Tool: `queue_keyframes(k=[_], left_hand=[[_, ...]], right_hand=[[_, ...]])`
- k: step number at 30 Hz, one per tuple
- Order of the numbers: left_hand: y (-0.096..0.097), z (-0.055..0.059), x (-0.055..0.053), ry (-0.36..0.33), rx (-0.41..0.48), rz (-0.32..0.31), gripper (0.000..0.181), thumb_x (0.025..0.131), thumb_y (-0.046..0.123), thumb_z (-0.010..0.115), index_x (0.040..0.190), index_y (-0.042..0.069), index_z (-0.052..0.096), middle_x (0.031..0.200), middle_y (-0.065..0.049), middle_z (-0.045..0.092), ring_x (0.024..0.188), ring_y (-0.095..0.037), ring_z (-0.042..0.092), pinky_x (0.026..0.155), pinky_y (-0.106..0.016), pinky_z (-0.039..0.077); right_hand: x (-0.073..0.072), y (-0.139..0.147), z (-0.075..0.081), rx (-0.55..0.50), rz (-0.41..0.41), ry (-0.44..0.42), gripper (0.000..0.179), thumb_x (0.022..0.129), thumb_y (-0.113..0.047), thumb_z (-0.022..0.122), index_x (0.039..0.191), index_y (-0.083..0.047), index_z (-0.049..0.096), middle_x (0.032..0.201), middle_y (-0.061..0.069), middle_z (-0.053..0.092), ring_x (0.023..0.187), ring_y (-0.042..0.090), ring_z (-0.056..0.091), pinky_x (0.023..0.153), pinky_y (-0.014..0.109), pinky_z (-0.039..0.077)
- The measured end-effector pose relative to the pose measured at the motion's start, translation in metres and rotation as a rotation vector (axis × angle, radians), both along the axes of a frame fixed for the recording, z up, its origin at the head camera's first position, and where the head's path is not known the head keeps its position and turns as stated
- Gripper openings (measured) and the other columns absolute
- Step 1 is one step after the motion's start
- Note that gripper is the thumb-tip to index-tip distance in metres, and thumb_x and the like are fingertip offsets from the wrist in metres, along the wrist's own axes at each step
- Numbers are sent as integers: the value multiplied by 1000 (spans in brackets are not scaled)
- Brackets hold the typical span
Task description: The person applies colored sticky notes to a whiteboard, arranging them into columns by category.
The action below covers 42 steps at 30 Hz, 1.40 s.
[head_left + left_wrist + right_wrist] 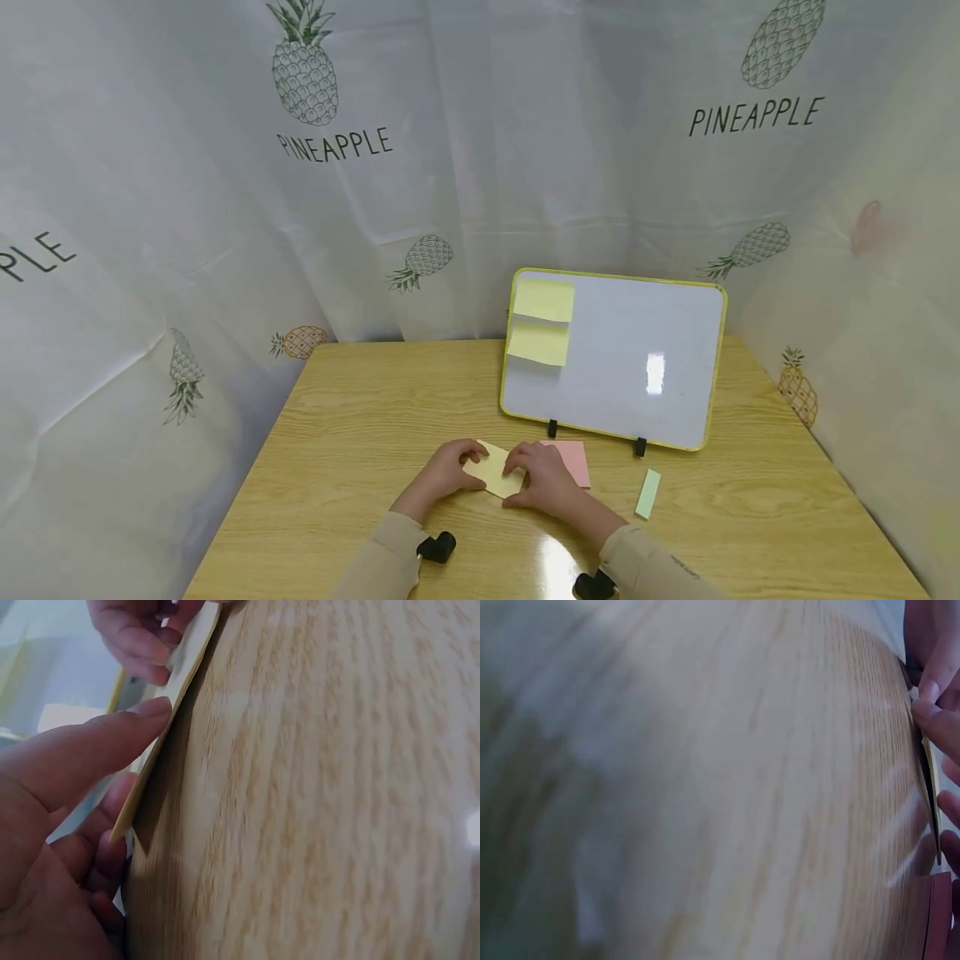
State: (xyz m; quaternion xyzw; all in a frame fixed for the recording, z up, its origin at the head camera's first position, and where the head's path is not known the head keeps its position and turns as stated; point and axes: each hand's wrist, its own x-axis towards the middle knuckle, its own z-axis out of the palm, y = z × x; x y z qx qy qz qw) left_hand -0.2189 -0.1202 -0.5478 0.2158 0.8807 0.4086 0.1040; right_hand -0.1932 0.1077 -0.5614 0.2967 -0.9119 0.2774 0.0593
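Observation:
Just above the wooden table, a thin yellow sticky note pad (495, 471) is held between both hands. My left hand (450, 471) pinches its left end, thumb along the near edge and fingers behind, as the left wrist view shows on the pad (191, 660). At the other end my right hand (546, 479) grips it with curled fingers and thumb. In the right wrist view the right hand (946, 735) shows only at the border. A pink sticky note pad (576, 463) lies partly hidden behind the right hand.
A whiteboard (630, 358) with a yellow frame leans back on black feet (640, 447). Two yellow sticky notes, an upper note (543, 300) and a lower note (537, 343), hang at its left. A narrow green pad (648, 494) lies right on the table (352, 400). Pineapple-print curtains surround it.

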Motion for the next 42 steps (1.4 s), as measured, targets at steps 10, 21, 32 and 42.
queue_keyframes(k=[10,21,32,42], left_hand=[[-8,-9,-5,-65,73,-49,42,77,11,84,114,8,66,95,3,58,87,-15,49,80,-33,41],[-11,-10,-4,-92,80,-45,39,79,12,82,115,10,66,97,4,59,89,-16,50,83,-34,41],[-12,-12,-6,-104,94,-54,34,83,14,78,116,12,66,99,4,59,92,-17,52,84,-35,42],[-9,-12,-4,-86,116,-9,26,89,17,73,113,9,67,97,1,60,88,-18,51,79,-34,42]], right_hand=[[-4,2,-4,-51,9,-50,36,69,-49,86,91,-26,69,104,-12,60,93,12,53,82,42,36],[-5,4,-5,-100,14,-118,37,70,-48,85,95,-25,70,104,-14,61,93,10,53,81,40,35],[-4,4,-1,-112,22,-145,37,70,-45,86,97,-24,70,106,-12,61,93,11,52,82,40,34],[-4,7,2,-61,52,-143,49,69,-49,85,108,-24,70,111,-11,60,102,15,53,87,43,35]])
